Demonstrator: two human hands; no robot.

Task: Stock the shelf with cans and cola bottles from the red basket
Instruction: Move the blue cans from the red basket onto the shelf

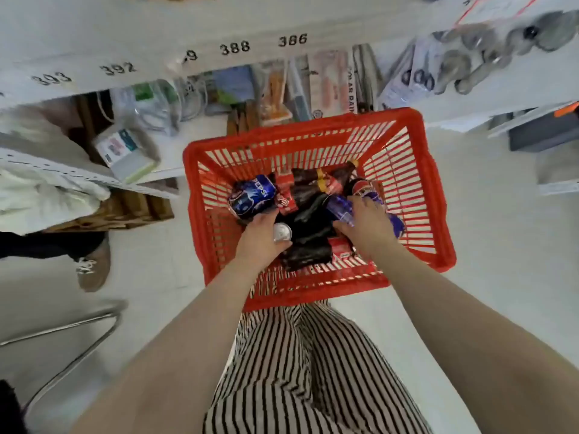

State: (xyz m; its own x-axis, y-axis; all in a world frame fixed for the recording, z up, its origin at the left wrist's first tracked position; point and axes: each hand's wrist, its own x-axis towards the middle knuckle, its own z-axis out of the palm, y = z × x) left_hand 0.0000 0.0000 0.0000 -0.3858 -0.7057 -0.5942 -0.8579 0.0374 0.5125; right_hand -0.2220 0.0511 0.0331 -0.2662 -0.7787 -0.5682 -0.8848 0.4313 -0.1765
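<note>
A red plastic basket (404,142) stands on the floor in front of me, holding cola bottles (308,211) and cans. A blue Pepsi can (250,197) lies at its left side. My left hand (261,242) is down inside the basket and grips an upright can whose silver top (282,231) shows by my thumb. My right hand (366,222) reaches in on the right, its fingers curled over a blue can (340,209). Red cans (285,200) lie between the bottles. The lower layers are hidden.
White shelves (219,29) with number labels 393 to 386 run along the far side, with packaged goods below. Another person's shoe (94,267) stands on the floor at left beside a metal frame (78,330). My striped trousers (300,371) are under the basket's near edge.
</note>
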